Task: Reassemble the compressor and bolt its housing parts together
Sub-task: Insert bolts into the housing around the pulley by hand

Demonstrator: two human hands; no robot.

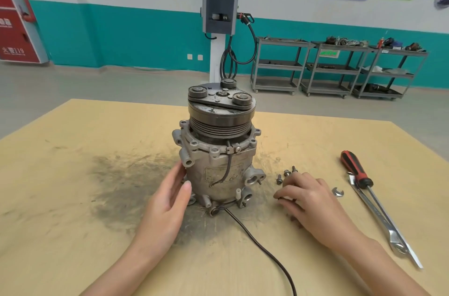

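The grey compressor (218,174) stands upright in the middle of the wooden table (73,198), its clutch pulley (221,111) on top. My left hand (167,201) rests against the lower left side of the housing with straight fingers. To the right of the housing, my right hand (308,201) lies low on the table with curled fingers; thumb and forefinger pinch a small dark piece that looks like a bolt. Three loose bolts (286,173) stand just beyond its fingertips. A dark cable (262,249) runs from the compressor's base toward me.
A red-and-black screwdriver (356,169) and a long wrench (379,218) lie crossed at the table's right side, with a small open-end wrench head (338,191) beside them. Dark grime (116,179) stains the table left of the compressor. Grey shelf carts (340,70) stand by the far wall.
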